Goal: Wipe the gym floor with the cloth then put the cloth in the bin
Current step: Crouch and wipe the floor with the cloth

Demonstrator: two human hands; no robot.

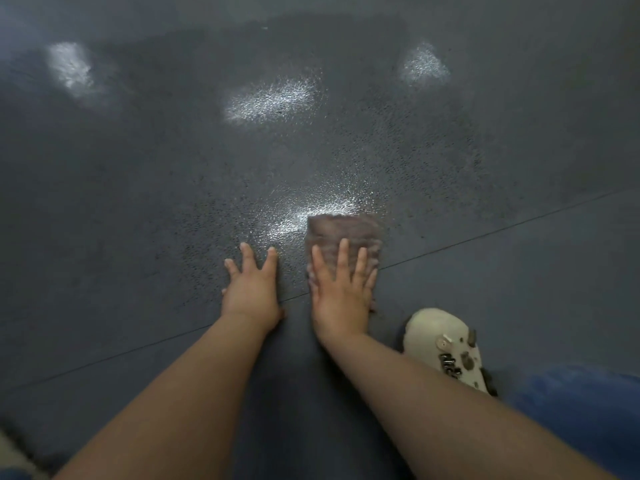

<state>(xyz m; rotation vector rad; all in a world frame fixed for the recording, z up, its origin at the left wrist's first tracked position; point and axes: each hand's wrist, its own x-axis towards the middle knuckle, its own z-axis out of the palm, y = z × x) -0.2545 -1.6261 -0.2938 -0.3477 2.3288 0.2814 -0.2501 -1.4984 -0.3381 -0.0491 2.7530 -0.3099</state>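
**Ana:** Hands down on the dark grey speckled rubber gym floor, both of them, just below the middle of the frame. Right hand lies flat with straight, spread fingers on top of the brownish-grey square cleaning cloth. Nothing is curled round it; the palm is pressing, not gripping.

**Ben:** Sensible for wiping, I'd say. A flat palm spreads the pressure across the cloth. And the left?

**Ana:** Left hand is open too, fingers splayed on bare floor just beside the cloth, holding nothing. My read is that it props up the person's weight while they lean forward.

**Ben:** Where does the cloth sit, exactly?

**Ana:** Centre of the frame, slightly right, its far edge touching a wet glossy patch that catches the light. A thin floor-tile seam runs diagonally under the hands. More shiny patches lie across the upper part of the frame.

**Ben:** So wiping is under way, judging by that. Any bin?

**Ana:** None in view, so that step is not yet done. Lower right, a cream clog-style shoe with small charms stands near the right forearm, and blue fabric sits in the corner.

**Ben:** Any writing?

**Ana:** Dark letter charms on the shoe, too blurred to read. No brand I can make out.
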